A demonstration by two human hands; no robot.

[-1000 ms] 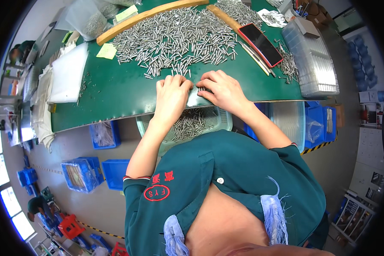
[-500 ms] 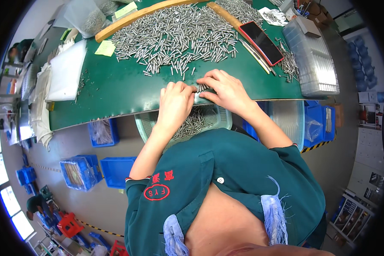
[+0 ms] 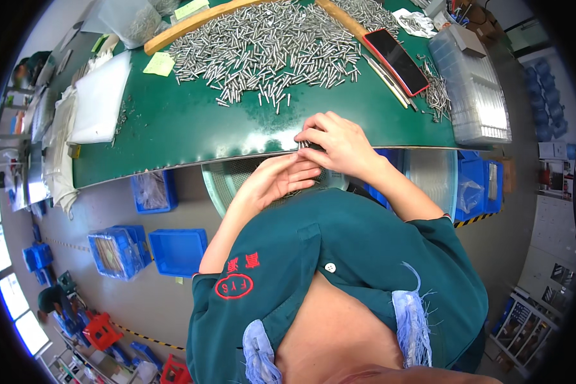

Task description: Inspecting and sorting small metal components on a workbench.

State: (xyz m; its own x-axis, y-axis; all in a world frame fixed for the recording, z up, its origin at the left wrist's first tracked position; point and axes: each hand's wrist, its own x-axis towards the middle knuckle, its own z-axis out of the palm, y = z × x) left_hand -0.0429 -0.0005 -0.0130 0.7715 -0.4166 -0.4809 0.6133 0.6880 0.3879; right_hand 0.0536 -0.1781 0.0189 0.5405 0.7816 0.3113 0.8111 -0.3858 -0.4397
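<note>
My right hand (image 3: 336, 144) is at the front edge of the green tabletop (image 3: 192, 128), its fingers curled round a few small metal pins (image 3: 304, 145). Just below that edge, my left hand (image 3: 280, 178) lies palm up with its fingers stretched out and its thumb by the right fingertips. The left palm looks bare, though the far side of it is partly covered. Under both hands is a pale green plastic basket (image 3: 215, 185), and the hands hide most of its inside. A large heap of metal pins (image 3: 262, 48) spreads over the table beyond.
Wooden strips (image 3: 205, 24) border the heap. To its right are a red-edged phone (image 3: 397, 63), thin rods (image 3: 388, 83), more pins (image 3: 436, 96) and stacked clear plastic trays (image 3: 470, 89). White sheets (image 3: 100, 99) lie at left. Blue bins (image 3: 178, 253) stand on the floor.
My left hand has dropped from the tabletop to below its edge and turned palm up. My right hand has moved slightly nearer the edge, still with pins. Fewer loose pins lie before the heap.
</note>
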